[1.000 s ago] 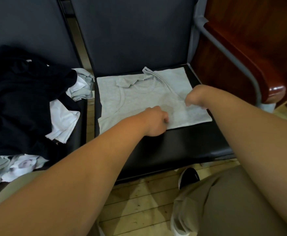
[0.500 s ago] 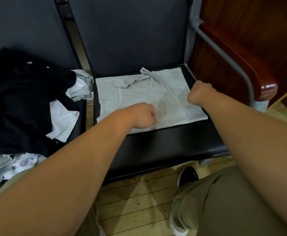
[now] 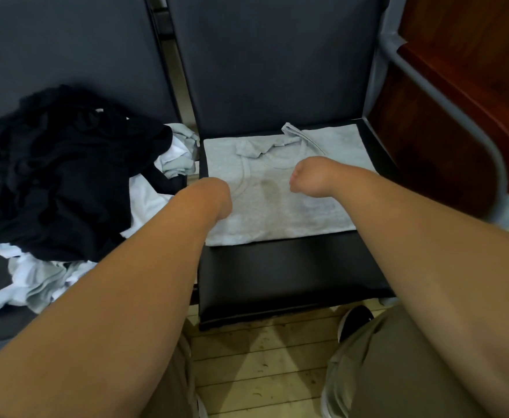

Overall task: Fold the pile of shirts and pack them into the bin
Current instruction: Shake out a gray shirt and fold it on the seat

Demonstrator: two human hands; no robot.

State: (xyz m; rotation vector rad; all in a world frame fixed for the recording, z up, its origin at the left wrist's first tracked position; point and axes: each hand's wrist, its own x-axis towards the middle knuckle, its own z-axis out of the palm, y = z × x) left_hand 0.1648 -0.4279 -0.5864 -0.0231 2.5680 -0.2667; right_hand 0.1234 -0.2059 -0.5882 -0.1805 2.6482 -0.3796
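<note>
Left of frame: one unsorted pile (image 3: 66, 182), black and white pieces, none folded. Left hand (image 3: 217, 196) is at the left edge of the one grey shirt (image 3: 277, 212), fingers hidden, so we cannot tell its hold. The shirt lies flat mid-frame (part-folded, we judge). Right hand (image 3: 307, 176) is over it, fingers tucked under, grip unclear. No bin seen; packing remains.

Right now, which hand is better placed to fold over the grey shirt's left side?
Probably the left. The left hand is at the left edge of the grey shirt; the right hand is over its middle, farther from that side.
</note>
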